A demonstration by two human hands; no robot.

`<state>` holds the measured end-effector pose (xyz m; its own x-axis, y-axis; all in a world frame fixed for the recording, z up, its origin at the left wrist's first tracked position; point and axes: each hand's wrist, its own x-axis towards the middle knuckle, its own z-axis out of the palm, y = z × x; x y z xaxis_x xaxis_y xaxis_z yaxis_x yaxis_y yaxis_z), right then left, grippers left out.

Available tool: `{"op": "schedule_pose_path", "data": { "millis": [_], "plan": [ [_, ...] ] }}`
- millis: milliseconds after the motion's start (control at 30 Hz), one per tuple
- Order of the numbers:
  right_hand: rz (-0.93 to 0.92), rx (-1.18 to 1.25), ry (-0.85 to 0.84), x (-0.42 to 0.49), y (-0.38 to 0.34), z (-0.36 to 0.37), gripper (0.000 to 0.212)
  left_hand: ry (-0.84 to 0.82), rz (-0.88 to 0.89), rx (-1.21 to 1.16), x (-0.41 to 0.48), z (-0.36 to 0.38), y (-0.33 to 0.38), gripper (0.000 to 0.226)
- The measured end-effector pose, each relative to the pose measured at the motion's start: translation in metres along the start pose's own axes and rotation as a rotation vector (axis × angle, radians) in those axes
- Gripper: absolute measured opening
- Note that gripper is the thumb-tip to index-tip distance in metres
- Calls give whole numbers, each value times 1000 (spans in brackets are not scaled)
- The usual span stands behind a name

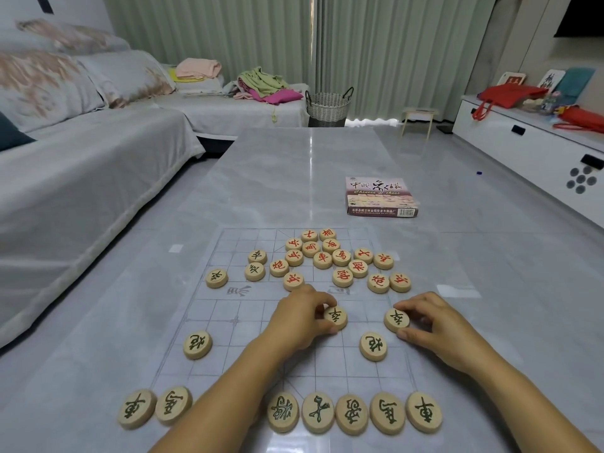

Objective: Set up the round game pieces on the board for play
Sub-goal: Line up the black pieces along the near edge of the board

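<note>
A clear plastic board [225, 308] printed with a grid lies on the grey table. My left hand [300, 318] pinches a round wooden piece with a dark character [336, 317] near the board's middle. Another dark-marked piece [396, 319] sits between the fingers and thumb of my right hand [434, 325] toward the right side. Several dark pieces stand in a row [353, 413] along the near edge, with two cannon pieces [197, 344] [373, 346] in front of them. A loose cluster of red-marked pieces [340, 259] covers the far half, with three dark pieces [255, 271] at its left.
The game's cardboard box [380, 197] lies on the table beyond the board. A covered sofa [81, 165] runs along the left. A white cabinet [529, 148] stands at the right, a woven basket [328, 106] at the back.
</note>
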<state>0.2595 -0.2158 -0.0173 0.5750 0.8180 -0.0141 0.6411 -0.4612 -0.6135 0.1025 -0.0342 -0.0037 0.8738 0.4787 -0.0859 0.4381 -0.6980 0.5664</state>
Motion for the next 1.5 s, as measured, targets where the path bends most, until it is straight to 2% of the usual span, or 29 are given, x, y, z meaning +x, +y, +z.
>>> {"op": "schedule_pose_path", "data": {
  "millis": [367,533,733,867,933,1000,1067,1133,1167,1233,1333,1400,1500],
  "plan": [
    [2,-9,2,-2,0,0,40,-28,36,32,-1,6,5,47],
    [7,-3,-7,-2,-1,-1,40,-47,11,50,0,6,5,59],
    [9,1,-7,-2,-2,-1,38,-20,26,69,0,8,7,48],
    [-4,-6,-16,-3,-1,-2,37,-23,30,15,-4,7,6,57],
    [-9,4,-20,-4,-1,-4,39,14,48,-36,-8,-3,2,55],
    [-1,17,-38,-5,-2,-6,47,138,46,-78,-11,-25,-14,47],
    [19,75,-41,-6,-6,-9,69,283,-30,-87,-10,-53,-43,37],
    [27,107,-20,-6,-4,-10,87,373,-185,-21,-9,-79,-81,32],
    [28,111,-12,-5,-5,-10,84,383,-269,29,-8,-88,-99,32],
    [31,153,-4,-6,-9,-9,63,319,-370,130,-6,-97,-123,37],
    [21,239,16,-6,-5,-12,68,168,-348,256,-2,-97,-129,44],
    [20,251,82,-7,-10,-17,53,160,-327,230,-2,-96,-127,42],
    [-80,212,132,-2,-35,-23,69,169,-338,153,-13,-98,-128,39]
  ]
}}
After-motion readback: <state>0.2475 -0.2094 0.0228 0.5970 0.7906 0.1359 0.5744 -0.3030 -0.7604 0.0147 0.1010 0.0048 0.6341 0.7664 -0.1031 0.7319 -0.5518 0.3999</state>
